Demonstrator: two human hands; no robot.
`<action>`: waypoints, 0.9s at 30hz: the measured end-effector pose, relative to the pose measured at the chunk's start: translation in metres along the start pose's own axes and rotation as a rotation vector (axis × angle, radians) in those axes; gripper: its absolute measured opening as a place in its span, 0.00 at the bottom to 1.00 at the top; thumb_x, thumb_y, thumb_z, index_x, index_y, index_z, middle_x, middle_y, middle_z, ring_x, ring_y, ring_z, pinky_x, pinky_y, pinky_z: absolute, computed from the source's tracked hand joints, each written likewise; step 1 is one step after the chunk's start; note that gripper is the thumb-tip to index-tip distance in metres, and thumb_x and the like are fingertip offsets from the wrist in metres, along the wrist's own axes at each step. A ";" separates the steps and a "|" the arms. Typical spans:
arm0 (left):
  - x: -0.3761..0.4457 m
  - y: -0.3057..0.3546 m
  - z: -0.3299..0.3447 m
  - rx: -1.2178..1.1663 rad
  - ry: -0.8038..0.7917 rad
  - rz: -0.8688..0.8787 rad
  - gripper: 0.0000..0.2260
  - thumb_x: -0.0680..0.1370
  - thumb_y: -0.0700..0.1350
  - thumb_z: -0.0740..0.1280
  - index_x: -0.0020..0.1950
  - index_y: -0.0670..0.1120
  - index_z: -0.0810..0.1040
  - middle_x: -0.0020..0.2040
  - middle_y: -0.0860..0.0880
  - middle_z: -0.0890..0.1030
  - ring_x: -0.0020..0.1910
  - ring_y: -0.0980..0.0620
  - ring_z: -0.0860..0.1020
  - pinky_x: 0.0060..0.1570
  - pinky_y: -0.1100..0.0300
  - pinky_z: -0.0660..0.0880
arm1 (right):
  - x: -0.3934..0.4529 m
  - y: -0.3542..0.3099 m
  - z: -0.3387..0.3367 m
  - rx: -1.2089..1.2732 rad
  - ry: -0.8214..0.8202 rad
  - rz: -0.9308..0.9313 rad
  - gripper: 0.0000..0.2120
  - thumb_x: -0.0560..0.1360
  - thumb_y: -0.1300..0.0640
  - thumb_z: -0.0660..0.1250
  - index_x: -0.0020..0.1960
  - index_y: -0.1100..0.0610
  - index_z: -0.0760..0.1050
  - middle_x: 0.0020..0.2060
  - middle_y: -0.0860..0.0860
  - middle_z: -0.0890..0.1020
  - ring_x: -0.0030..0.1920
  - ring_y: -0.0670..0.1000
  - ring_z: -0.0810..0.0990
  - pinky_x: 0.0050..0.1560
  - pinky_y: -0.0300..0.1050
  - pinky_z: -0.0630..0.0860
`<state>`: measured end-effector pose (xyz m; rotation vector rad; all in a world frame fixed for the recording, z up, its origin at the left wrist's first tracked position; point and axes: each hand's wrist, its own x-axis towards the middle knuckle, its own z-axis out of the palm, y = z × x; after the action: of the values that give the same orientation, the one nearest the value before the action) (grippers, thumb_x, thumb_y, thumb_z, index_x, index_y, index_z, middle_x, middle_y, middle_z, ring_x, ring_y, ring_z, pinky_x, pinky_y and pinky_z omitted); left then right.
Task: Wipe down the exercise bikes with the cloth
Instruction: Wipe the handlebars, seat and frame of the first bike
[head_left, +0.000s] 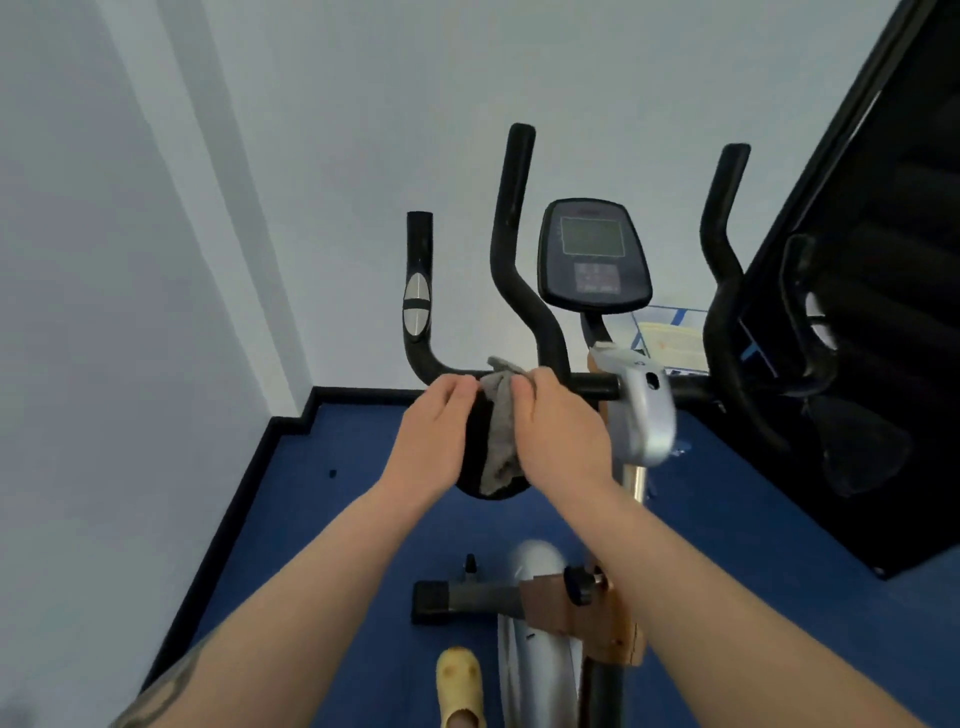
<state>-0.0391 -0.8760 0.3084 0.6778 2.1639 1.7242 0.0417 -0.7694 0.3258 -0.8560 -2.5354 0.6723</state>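
Even, soft daylight without harsh shadows; wide-angle bending at the edges, slight overall blur.

Grey cloth (500, 422) on black handlebars (522, 291), silver clamp (643, 410), dark console (594, 254) with a greenish screen, deep blue floor (322, 519), pale walls (156, 208), and one yellow clog (460, 675).

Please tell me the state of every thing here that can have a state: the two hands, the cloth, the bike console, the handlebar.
left hand: on the handlebar beside the cloth, fingers curled.
right hand: grips the cloth.
cloth: grey, crumpled, draped over the handlebar, its end hanging down.
handlebar: black, horizontal, partly covered by the cloth.
console: screen not lit, as far as the picture shows.
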 end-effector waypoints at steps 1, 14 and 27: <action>0.002 0.001 0.005 0.035 0.040 0.021 0.13 0.83 0.48 0.56 0.50 0.51 0.80 0.46 0.57 0.81 0.44 0.67 0.75 0.40 0.74 0.68 | -0.012 0.001 0.007 0.121 0.074 0.017 0.13 0.83 0.46 0.49 0.51 0.51 0.68 0.39 0.45 0.75 0.41 0.50 0.74 0.39 0.49 0.67; -0.005 -0.009 0.017 0.082 0.247 0.180 0.15 0.85 0.44 0.54 0.51 0.50 0.81 0.44 0.58 0.81 0.46 0.67 0.77 0.40 0.76 0.70 | -0.069 0.003 0.046 0.746 0.240 0.160 0.08 0.80 0.42 0.55 0.58 0.41 0.64 0.51 0.39 0.76 0.49 0.36 0.77 0.43 0.31 0.74; -0.004 -0.010 0.017 0.121 0.238 0.178 0.15 0.85 0.46 0.53 0.53 0.50 0.80 0.47 0.60 0.81 0.47 0.69 0.76 0.42 0.78 0.68 | -0.069 0.013 0.039 0.593 0.169 0.110 0.21 0.77 0.36 0.51 0.64 0.46 0.64 0.55 0.43 0.76 0.51 0.40 0.76 0.50 0.46 0.77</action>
<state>-0.0292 -0.8656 0.2939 0.7498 2.4518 1.8575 0.0796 -0.8168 0.2739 -0.7918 -1.9764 1.2431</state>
